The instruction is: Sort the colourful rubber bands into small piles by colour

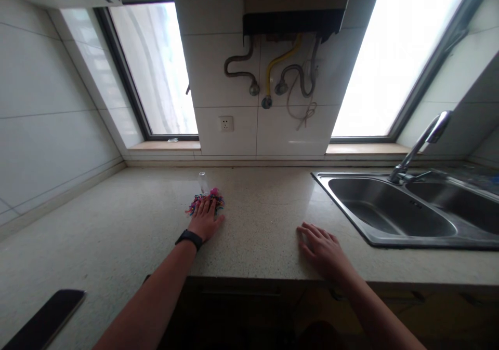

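Observation:
My left hand [205, 219], with a dark band on its wrist, lies flat with fingers stretched over a pile of small, colourful, thin pieces [219, 200]. Their exact kind is too small to tell, and the hand covers much of the pile. Just behind the pile stands a small clear glass vessel [202, 182], upright. A pink lump [214, 191] shows at the pile's back edge. My right hand [319, 243] rests on the speckled countertop [257, 236] near its front edge, fingers loosely extended and holding nothing.
A double steel sink [351, 225] with a chrome faucet [419, 150] is set into the counter at right. A dark phone-like slab [47, 319] lies at the lower left. A water heater [294, 7] with pipes hangs on the tiled wall between two windows, above a socket [225, 123].

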`<state>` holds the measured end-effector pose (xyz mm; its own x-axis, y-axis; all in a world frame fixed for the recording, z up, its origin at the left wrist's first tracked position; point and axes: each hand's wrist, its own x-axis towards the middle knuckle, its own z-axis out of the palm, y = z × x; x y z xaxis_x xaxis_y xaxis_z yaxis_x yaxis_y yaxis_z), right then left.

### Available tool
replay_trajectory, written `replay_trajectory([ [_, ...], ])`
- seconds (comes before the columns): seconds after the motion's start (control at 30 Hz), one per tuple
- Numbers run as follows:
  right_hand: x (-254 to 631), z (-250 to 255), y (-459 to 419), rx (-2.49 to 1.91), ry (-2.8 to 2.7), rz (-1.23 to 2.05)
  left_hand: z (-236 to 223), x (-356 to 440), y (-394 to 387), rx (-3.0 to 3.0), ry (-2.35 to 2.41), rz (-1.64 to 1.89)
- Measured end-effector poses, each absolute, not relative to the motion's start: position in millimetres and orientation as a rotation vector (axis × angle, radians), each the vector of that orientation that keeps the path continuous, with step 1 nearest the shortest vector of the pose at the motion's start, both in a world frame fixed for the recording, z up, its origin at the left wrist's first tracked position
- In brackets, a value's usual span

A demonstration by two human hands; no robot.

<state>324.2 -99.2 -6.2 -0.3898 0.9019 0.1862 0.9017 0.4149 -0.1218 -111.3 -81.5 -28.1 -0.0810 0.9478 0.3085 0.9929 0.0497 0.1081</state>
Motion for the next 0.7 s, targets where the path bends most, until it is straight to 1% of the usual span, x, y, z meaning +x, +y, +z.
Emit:
replay_trajectory([
  [0.3,324,-6,-100,-1.589,-2.430,0.034,-17,-110,-94,-2.107,-1.956,-0.594],
  [0.43,325,-6,-101,-1.585,-2.425,0.026,-18,-108,-94,-1.914,-2.017,-0.643],
  [0.57,326,-7,-101,-1.575,-2.420,0.020,-23,-109,-91,-1.889,-2.161,-0.561],
  [0.7,326,-7,-101,-1.563,-2.410,0.012,-23,-110,-90,-1.998,-2.111,-0.504],
])
